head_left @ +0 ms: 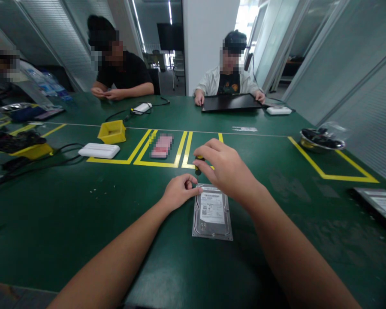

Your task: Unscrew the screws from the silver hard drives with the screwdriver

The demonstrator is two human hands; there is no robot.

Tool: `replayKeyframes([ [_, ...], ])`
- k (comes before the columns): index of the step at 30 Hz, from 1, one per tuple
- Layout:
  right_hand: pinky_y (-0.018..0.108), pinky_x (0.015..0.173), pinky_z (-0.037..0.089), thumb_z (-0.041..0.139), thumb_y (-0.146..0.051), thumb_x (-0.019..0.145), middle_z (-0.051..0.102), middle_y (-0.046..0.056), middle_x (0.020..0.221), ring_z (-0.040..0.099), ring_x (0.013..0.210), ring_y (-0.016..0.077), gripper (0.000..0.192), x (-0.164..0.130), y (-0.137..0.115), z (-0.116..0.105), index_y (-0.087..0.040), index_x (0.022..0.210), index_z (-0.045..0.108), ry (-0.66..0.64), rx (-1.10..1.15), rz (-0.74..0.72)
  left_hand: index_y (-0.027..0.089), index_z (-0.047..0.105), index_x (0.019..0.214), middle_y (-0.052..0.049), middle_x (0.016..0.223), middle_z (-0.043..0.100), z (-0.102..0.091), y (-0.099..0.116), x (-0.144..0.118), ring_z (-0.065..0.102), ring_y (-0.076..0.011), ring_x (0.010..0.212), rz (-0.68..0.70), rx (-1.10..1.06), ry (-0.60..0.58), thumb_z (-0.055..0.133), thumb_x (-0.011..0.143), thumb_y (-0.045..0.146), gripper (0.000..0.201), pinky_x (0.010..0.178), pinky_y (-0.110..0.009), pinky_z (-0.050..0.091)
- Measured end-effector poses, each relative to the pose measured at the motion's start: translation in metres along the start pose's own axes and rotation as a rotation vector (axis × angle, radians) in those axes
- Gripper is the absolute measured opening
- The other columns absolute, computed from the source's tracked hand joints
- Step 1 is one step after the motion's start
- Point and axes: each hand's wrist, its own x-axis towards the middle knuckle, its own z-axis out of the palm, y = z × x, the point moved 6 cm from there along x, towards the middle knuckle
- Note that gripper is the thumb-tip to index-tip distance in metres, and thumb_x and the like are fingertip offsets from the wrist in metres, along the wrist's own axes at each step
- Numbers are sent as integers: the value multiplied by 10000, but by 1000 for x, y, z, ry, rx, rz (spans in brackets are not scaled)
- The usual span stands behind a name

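Observation:
A silver hard drive (pixel 212 210) with a white label lies flat on the green table in front of me. My right hand (pixel 223 169) is closed round the black and yellow handle of a screwdriver (pixel 197 166), held upright over the drive's far left corner. The screwdriver's tip is too small to make out. At that same corner my left hand (pixel 182 191) has its thumb on the drive's edge and its fingers curled beside the screwdriver's shaft.
A second drive-like device (pixel 378 206) lies at the right edge. Beyond are a metal bowl (pixel 321 139) of dark parts, a yellow bin (pixel 112 131), a white power bank (pixel 99 150) with cables and a pink blurred item (pixel 162 146). Co-workers sit opposite; one holds a dark panel (pixel 233 103).

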Motion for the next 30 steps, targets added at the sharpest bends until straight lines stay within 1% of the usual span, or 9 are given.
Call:
replayKeyframes([
  [8, 300, 832, 431, 478, -125, 920, 595, 115, 1059, 554, 962, 190, 218, -1, -3, -3, -115, 1052, 650, -12, -40, 35, 174, 623, 845, 58, 621, 538, -1, 2, -1, 476, -111, 553, -3, 5, 11, 742, 723, 450, 324, 526, -237, 310],
  [11, 299, 799, 428, 518, -181, 930, 591, 112, 1037, 557, 936, 193, 181, -2, -2, -3, -112, 1038, 645, 1, -87, 40, 176, 628, 871, 57, 630, 544, 0, 1, -1, 482, -113, 557, -4, -2, 3, 742, 723, 451, 333, 528, -236, 313],
  [13, 298, 766, 418, 551, -223, 928, 594, 100, 986, 553, 897, 192, 156, -2, -1, -3, -114, 1003, 635, 11, -128, 47, 179, 633, 891, 58, 634, 546, 0, 0, 0, 484, -113, 560, -4, -5, 1, 743, 722, 455, 342, 529, -237, 316],
  [17, 293, 713, 387, 598, -281, 914, 594, 78, 913, 536, 836, 188, 157, -2, 1, -4, -128, 951, 605, 39, -165, 66, 178, 636, 909, 60, 633, 546, -1, 0, 0, 484, -114, 562, -8, -6, 1, 748, 719, 457, 355, 535, -242, 324],
  [21, 287, 749, 393, 600, -246, 908, 592, 78, 943, 538, 863, 179, 119, -1, 3, -3, -131, 941, 593, 56, -73, 47, 173, 636, 906, 57, 633, 546, -1, 1, 0, 481, -113, 561, -1, -10, 2, 746, 721, 455, 354, 533, -244, 320],
  [25, 288, 801, 410, 558, -185, 921, 599, 72, 999, 546, 912, 174, 151, -1, 3, 0, -150, 1063, 596, 57, -3, -10, 172, 631, 906, 58, 632, 537, 1, 0, 0, 473, -111, 558, -3, -27, -4, 749, 720, 446, 351, 530, -239, 314],
  [28, 293, 837, 427, 522, -190, 941, 605, 79, 1034, 554, 963, 181, 133, -1, 1, 1, -149, 1012, 627, 27, 14, -44, 169, 626, 886, 63, 627, 524, 1, 0, 2, 465, -108, 557, -9, -43, -5, 762, 707, 429, 344, 528, -236, 310],
  [30, 299, 874, 436, 505, -169, 935, 615, 92, 1065, 561, 1000, 188, 156, -1, -2, 0, -130, 1007, 638, 19, 31, -70, 166, 621, 859, 67, 619, 516, 1, 0, 3, 456, -104, 551, -10, -45, -8, 771, 697, 419, 335, 525, -238, 303],
])
